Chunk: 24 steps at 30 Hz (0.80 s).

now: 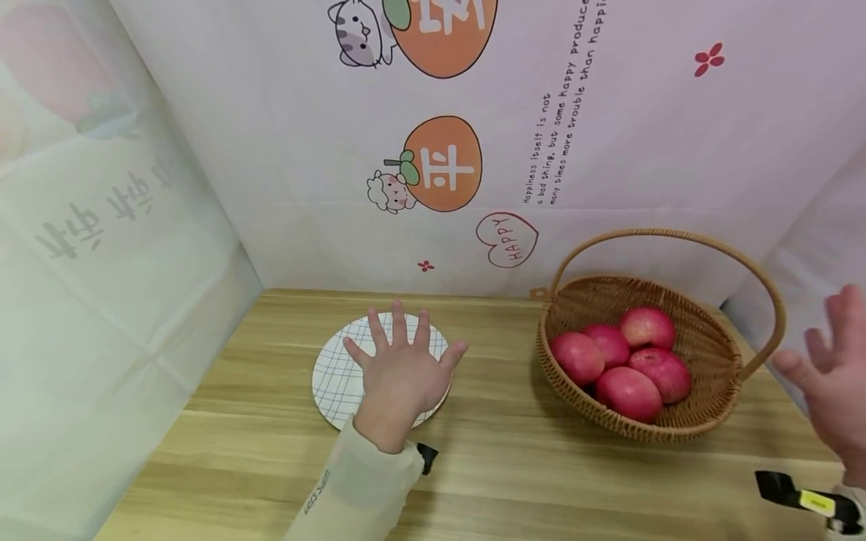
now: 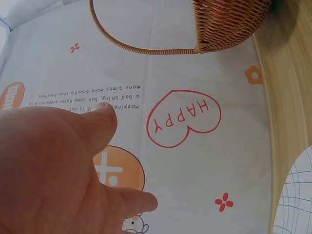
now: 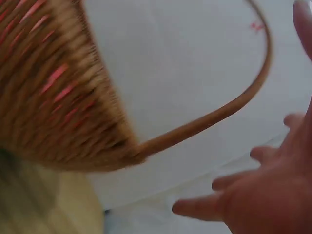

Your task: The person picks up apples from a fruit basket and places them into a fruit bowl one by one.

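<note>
My left hand (image 1: 404,376) is spread wide over a round white plate (image 1: 333,376) with a blue grid pattern; whether it touches the plate I cannot tell. In the left wrist view the thumb and fingers are stretched out and hold nothing. At the right edge of the head view, my right hand (image 1: 835,376) is raised beside a wicker basket (image 1: 717,361), apart from its handle (image 1: 771,289). Several red apples (image 1: 629,394) lie inside the basket. The right wrist view shows the right hand (image 3: 278,190) with its fingers extended near the basket's side.
Basket and plate stand on a wooden table (image 1: 501,466). A white printed sheet (image 1: 304,150) rises along the table's back edge, and another pale sheet (image 1: 88,315) hangs at the left. A strap (image 1: 798,497) with a yellow label sits at the right wrist.
</note>
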Motion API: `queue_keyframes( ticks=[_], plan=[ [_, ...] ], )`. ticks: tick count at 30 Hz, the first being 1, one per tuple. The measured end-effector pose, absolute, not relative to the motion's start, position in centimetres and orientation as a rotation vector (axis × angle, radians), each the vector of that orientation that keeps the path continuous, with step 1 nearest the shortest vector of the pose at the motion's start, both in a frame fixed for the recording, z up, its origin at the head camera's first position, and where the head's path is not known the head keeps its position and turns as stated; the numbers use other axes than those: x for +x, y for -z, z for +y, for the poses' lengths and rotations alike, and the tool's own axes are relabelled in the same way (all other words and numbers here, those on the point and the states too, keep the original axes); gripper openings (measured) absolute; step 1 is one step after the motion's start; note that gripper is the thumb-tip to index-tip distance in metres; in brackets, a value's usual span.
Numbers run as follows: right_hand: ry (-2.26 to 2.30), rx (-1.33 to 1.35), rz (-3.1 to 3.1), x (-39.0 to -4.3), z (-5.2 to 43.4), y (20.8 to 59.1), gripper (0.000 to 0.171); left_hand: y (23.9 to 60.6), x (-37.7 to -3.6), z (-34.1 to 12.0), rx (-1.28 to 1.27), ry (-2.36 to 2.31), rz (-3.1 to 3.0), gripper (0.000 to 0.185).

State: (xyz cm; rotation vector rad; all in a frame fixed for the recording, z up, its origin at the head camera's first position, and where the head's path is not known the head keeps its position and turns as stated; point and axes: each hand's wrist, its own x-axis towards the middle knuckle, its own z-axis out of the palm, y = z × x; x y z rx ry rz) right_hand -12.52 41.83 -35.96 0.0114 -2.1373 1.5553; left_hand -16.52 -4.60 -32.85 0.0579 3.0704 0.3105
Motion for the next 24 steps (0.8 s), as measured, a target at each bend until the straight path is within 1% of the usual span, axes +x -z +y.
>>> queue_keyframes(
  ticks=[1, 3, 6, 10, 15, 17, 19, 22, 24],
  plan=[
    [-1.589, 0.098, -2.162, -12.8, 42.2, 36.7, 0.101, 32.9, -16.5, -4.6, 0.058, -0.309, 3.067, 0.087],
    [-1.608, 0.198, -2.273, -13.2, 42.8, 37.8, 0.100, 32.9, -16.6, -4.6, 0.060, -0.313, 3.058, 0.087],
    [-1.838, 0.361, -2.251, -13.6, 43.2, 39.1, 0.095, 32.9, -16.6, -4.5, 0.066, -0.320, 3.045, 0.087],
    [-2.065, 0.482, -2.134, -14.1, 43.5, 40.0, 0.089, 33.0, -16.7, -4.6, 0.059, -0.337, 3.033, 0.086],
    [-2.099, 0.533, -2.125, -14.7, 43.8, 40.9, 0.082, 33.0, -16.8, -4.6, 0.047, -0.351, 3.022, 0.085],
    [-2.001, 0.530, -2.212, -14.7, 43.8, 41.0, 0.082, 33.0, -16.8, -4.6, 0.051, -0.356, 3.020, 0.086],
    [-1.811, 0.487, -2.351, -14.6, 43.8, 41.0, 0.083, 32.9, -16.8, -4.6, 0.055, -0.367, 3.019, 0.085],
    [-1.460, 0.367, -2.563, -14.3, 43.3, 40.6, 0.083, 32.9, -16.8, -4.6, 0.055, -0.378, 3.019, 0.084],
    [-1.304, 0.303, -2.655, -14.1, 42.8, 40.2, 0.082, 32.9, -16.8, -4.6, 0.051, -0.380, 3.018, 0.084]
  ],
)
